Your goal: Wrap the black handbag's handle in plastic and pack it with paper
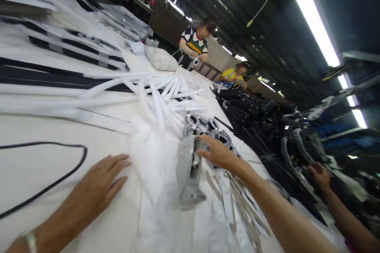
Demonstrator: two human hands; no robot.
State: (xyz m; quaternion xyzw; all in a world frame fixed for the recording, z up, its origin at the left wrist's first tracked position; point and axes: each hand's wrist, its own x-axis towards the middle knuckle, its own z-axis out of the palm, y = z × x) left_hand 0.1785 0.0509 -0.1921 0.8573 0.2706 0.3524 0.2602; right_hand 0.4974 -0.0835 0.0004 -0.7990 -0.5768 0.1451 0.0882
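Observation:
My left hand (102, 184) lies palm down over the white tabletop (97, 138), fingers stretched out and holding nothing. A grey plastic tape dispenser (185, 166) with a dark handwritten mark on its side stands in front of me. At its upper end is my right hand (215, 152), its fingers hooked over the edge and gripping it. Part of the dispenser's inside is hidden by those fingers. Right behind it sit several grey ring-like rolls (212, 124). Crumpled white sheet material (151, 166) lies between my hands, blurred.
White foam tubes (160, 99) spread across the table beside black strips (38, 77). A black cord (59, 178) curves at left. Beige and white strips (233, 197) lie at right, near heaped black items (252, 114). Another person's hand (320, 176) reaches in; two co-workers stand farther back.

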